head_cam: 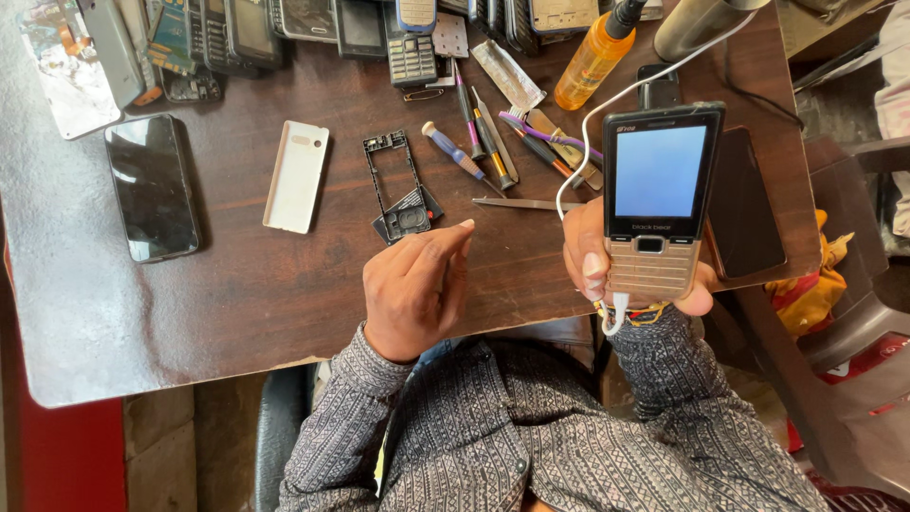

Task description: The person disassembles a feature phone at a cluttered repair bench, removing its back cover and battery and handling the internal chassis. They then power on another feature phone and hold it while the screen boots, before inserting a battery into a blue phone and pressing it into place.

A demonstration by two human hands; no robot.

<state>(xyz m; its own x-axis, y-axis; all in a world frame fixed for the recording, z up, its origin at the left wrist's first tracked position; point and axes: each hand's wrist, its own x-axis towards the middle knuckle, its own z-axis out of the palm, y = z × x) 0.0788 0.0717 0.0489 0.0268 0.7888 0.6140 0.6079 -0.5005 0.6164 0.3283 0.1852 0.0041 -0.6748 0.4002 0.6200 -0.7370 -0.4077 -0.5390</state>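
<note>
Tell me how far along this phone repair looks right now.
Done: the keypad phone is in one piece, its screen lit blue, with a white cable plugged into its bottom. In hand: the right hand holds it up; the left hand rests empty on the table. Left: a black inner frame and a white back cover lie apart, beside screwdrivers.

right hand (607, 270) holds a keypad phone (659, 204), its rectangular screen (660, 172) lit blue.

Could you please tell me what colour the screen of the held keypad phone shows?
Plain light blue, on the keypad phone in the right hand; head view.
</note>
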